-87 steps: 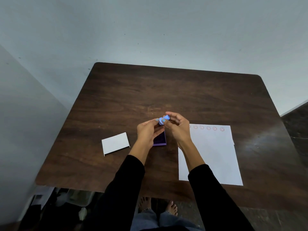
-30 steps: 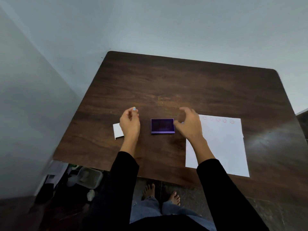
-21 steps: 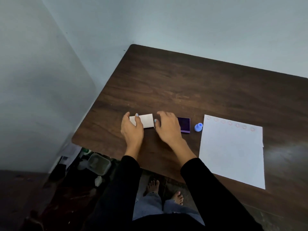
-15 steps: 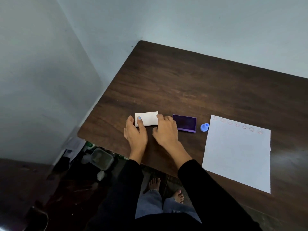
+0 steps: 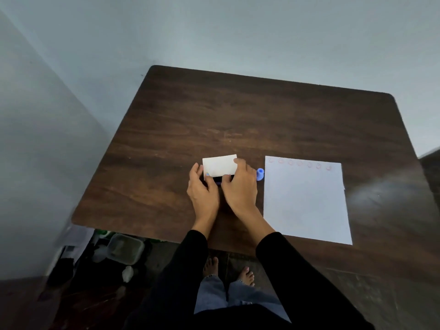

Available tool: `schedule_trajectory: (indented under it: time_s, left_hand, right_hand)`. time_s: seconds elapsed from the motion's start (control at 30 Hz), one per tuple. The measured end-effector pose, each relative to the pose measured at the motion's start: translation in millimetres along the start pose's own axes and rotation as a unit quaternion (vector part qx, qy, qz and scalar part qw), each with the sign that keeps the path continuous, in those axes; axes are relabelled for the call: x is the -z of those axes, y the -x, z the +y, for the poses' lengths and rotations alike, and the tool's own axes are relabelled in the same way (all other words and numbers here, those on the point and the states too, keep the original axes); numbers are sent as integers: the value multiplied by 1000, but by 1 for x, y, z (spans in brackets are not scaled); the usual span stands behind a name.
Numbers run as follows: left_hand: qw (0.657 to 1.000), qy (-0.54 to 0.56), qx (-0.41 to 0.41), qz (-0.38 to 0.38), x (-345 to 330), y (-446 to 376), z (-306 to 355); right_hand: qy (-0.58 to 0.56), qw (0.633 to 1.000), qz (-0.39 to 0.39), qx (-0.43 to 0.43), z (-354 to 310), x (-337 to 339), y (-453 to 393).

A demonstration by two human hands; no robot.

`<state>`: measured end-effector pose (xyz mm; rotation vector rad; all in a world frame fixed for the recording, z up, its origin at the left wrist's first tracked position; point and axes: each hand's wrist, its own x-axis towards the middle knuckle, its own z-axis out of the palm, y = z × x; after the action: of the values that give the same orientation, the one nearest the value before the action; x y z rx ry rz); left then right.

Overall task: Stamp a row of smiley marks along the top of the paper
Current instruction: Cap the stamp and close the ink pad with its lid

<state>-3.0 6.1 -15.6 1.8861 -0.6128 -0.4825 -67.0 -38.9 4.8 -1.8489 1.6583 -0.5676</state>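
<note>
A white sheet of paper lies on the right of the brown table, with a row of several red smiley marks along its top edge. The small blue stamp rests on the table just left of the paper's top corner. My left hand and my right hand together hold a white lid, tilted over the purple ink pad. Only a dark strip of the pad shows between my fingers.
The table stands in a corner between two grey walls. Below its left front edge a plastic container and other clutter sit on the floor. My bare feet show under the front edge.
Both hands picked up the white lid from the left of the ink pad and carried it right, over the pad. The blue stamp stays beside the paper.
</note>
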Motion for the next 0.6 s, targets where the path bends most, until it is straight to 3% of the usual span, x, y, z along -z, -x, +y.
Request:
schedule_trajectory:
  time_s: [0.2,0.6]
  left_hand:
    - [999,-21,8,-46,-18,5,1]
    - [998,6,54,-36,-17,1,-2]
  right_hand:
    - [-11,1000,1,-26,22,11,0]
    - [11,999,-10,-43,26,5,-4]
